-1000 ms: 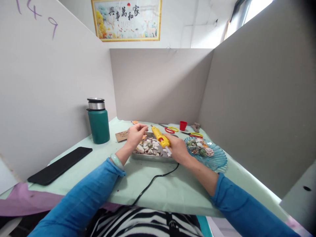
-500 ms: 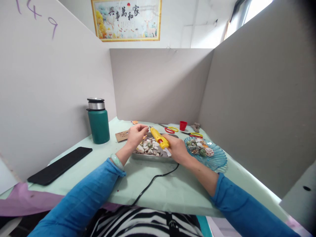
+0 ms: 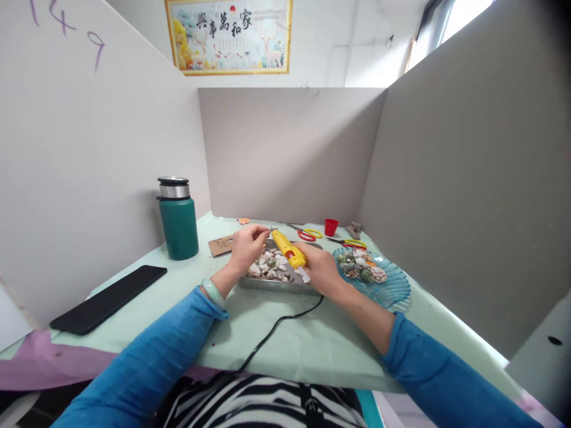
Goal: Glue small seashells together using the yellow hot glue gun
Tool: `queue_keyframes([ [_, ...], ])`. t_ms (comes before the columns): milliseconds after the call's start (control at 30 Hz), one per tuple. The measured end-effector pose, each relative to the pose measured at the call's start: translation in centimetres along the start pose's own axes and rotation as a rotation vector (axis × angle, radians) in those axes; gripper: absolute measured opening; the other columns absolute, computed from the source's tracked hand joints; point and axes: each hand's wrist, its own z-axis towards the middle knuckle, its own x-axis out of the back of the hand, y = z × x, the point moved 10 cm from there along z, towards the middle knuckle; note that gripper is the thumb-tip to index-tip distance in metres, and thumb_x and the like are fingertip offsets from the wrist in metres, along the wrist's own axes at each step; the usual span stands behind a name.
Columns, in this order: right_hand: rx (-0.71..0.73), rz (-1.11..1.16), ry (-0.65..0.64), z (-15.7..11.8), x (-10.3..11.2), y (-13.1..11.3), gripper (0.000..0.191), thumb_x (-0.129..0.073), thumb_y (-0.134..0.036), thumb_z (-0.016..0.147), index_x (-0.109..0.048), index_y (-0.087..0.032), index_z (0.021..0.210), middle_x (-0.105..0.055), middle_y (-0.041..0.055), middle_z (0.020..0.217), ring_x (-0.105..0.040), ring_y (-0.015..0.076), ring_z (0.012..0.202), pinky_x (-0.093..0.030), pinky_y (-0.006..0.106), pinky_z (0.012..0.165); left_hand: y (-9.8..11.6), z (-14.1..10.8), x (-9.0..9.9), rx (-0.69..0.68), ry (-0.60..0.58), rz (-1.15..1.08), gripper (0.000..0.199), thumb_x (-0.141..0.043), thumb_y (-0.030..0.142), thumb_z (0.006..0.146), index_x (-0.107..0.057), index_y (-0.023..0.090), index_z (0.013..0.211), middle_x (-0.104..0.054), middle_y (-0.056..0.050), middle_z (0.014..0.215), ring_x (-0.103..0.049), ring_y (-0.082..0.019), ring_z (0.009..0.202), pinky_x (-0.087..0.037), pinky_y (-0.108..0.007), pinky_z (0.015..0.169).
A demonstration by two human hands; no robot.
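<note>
Hot glue gun [image 3: 289,246] above a tray [image 3: 276,286] of seashells [image 3: 270,264]

The right hand [image 3: 322,268] grips the hot glue gun; its nozzle is close to the left hand's [image 3: 245,245] pinched fingertips, whose contents I cannot tell. Just right of the right hand, a scalloped blue plate [image 3: 397,285] bears patterned shells [image 3: 366,273]. Left of the left hand stands a green bottle [image 3: 178,229]; beyond the right, a red cup [image 3: 331,227]. Pale green cloth [image 3: 348,345] lies beneath; past both hands rise a grey partition [image 3: 289,154] and a framed picture [image 3: 229,38].
</note>
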Motion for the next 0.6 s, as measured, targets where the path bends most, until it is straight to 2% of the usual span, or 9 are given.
queue_keyframes([
  [167, -0.040, -0.020, 0.017, 0.0, 0.3, 0.3, 0.037, -0.054, -0.015, 0.075, -0.058, -0.022, 0.110, -0.068, 0.0030, 0.098, -0.060, 0.0188, 0.084, -0.040, 0.025, 0.068, 2.5, -0.5, 0.5, -0.193, 0.036, 0.169, 0.015, -0.054, 0.025, 0.080, -0.066, 0.018, 0.074, -0.066, -0.003, 0.069, -0.057, -0.014, 0.063, -0.041, -0.025, 0.063],
  [367, -0.011, 0.015, 0.022, 0.0, 0.2, 0.1, 0.035, -0.054, -0.018, 0.078, -0.058, -0.022, 0.112, -0.068, 0.0030, 0.100, -0.061, 0.0183, 0.086, -0.040, 0.025, 0.070, 3.3, -0.7, 0.5, -0.297, 0.057, 0.289, 0.016, -0.052, 0.023, 0.082, -0.065, 0.018, 0.075, -0.067, -0.004, 0.073, -0.058, -0.016, 0.068, -0.041, -0.027, 0.067],
  [467, -0.017, 0.006, 0.026, 0.0, 0.2, 0.2, 0.035, -0.055, -0.019, 0.077, -0.059, -0.022, 0.112, -0.068, 0.0030, 0.099, -0.061, 0.0185, 0.085, -0.040, 0.025, 0.069, 3.1, -0.6, 0.7, -0.270, 0.069, 0.263, 0.015, -0.053, 0.023, 0.080, -0.066, 0.018, 0.075, -0.067, -0.004, 0.073, -0.059, -0.016, 0.068, -0.041, -0.027, 0.067],
  [600, -0.016, 0.004, 0.030, 0.0, 0.3, 0.1, 0.033, -0.055, -0.019, 0.078, -0.059, -0.022, 0.111, -0.068, 0.0031, 0.098, -0.061, 0.0179, 0.082, -0.040, 0.024, 0.067, 1.3, -0.2, 0.8, -0.095, 0.055, 0.122, 0.015, -0.056, 0.028, 0.078, -0.066, 0.018, 0.073, -0.065, -0.002, 0.066, -0.057, -0.014, 0.059, -0.041, -0.025, 0.060],
])
